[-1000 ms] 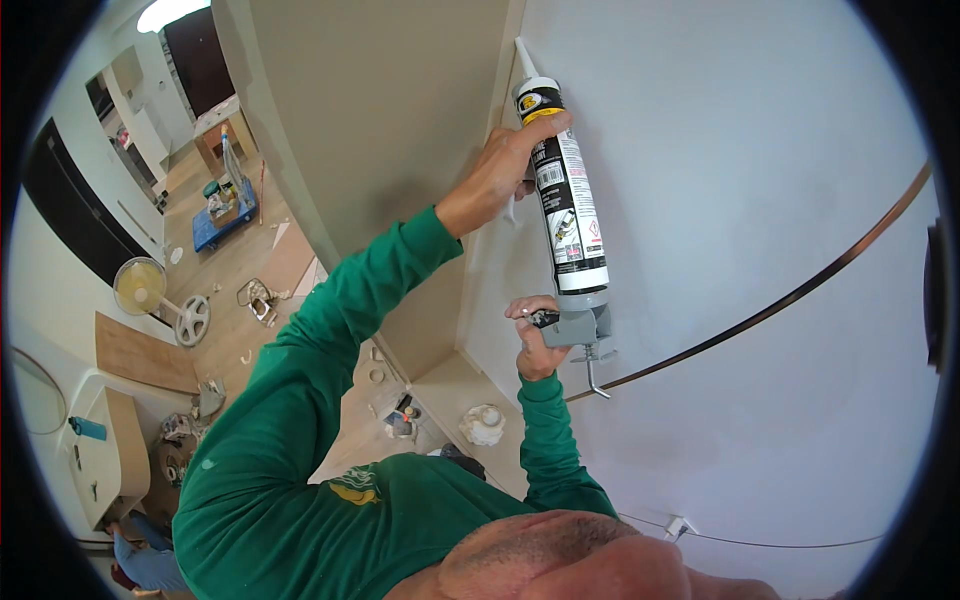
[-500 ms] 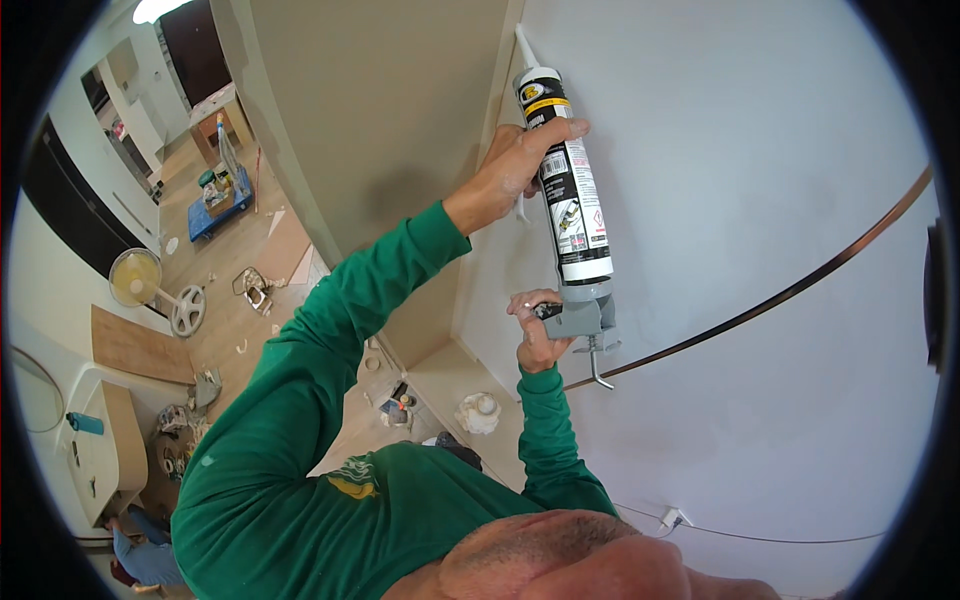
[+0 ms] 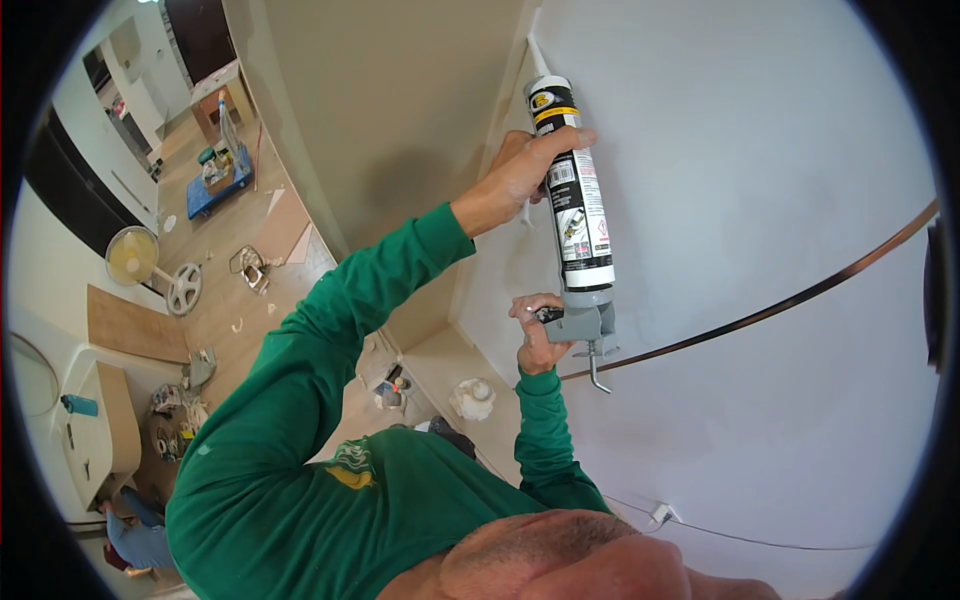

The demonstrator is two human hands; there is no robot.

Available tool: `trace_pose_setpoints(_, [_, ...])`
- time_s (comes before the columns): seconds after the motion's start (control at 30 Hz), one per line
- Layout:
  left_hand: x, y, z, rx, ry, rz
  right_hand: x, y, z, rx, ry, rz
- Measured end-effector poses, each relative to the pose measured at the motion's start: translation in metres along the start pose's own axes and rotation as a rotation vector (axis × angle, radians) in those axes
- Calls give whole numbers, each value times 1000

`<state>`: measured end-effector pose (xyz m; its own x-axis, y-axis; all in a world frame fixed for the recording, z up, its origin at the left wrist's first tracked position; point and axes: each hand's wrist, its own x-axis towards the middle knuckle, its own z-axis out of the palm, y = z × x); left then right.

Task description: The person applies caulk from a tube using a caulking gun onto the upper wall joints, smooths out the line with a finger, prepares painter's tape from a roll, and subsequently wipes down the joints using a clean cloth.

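Observation:
A caulking gun (image 3: 582, 322) carries a black-and-white sealant cartridge (image 3: 578, 215) with a white nozzle (image 3: 538, 57). The nozzle tip is at the corner seam between the beige panel (image 3: 390, 110) and the pale wall (image 3: 730, 180); whether it touches cannot be made out. My left hand (image 3: 520, 172) is closed round the cartridge's upper part, thumb across its front. Lower down, my right hand (image 3: 540, 335) grips the gun's handle, mostly hidden by the fingers. A bent metal rod (image 3: 598, 375) sticks out from the gun's rear end.
A dark strip (image 3: 760, 315) crosses the pale wall, with a white plug (image 3: 662, 514) below. On the floor at left are a blue trolley (image 3: 222, 195), a fan (image 3: 133, 255) and a wooden board (image 3: 135, 325). A white bundle (image 3: 472, 398) lies nearer. Another person (image 3: 140, 540) is at lower left.
The caulking gun and both hands have shifted slightly, the nozzle tip sitting a little lower in the picture along the seam. The view has turned slightly. Both grips stay the same.

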<state>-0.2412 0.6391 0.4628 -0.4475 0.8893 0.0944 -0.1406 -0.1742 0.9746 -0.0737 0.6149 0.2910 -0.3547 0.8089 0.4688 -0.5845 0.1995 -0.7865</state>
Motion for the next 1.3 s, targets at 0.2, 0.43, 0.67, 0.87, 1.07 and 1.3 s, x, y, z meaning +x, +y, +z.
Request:
trace_pose_setpoints(0.2, [-6, -17, -1, -28, 13, -18, -13, 10, -9, 10, 10, 7])
trace_pose_setpoints(0.43, [-9, -30, -3, -36, 13, -46, -21, 11, -14, -35, 4, 32])
trace_pose_setpoints(0.67, [-6, -34, -4, -42, 33, -108, -24, 10, -17, -44, 12, 71])
trace_pose_setpoints(0.87, [-7, -47, -7, -39, 36, -141, -32, 16, -23, -35, 33, 108])
trace_pose_setpoints(1.07, [-11, -55, -7, -43, 40, -156, -40, 16, -29, -42, 29, 143])
trace_pose_setpoints(1.3, [-13, -64, -9, -68, 36, -179, -46, 10, -29, -83, 37, 185])
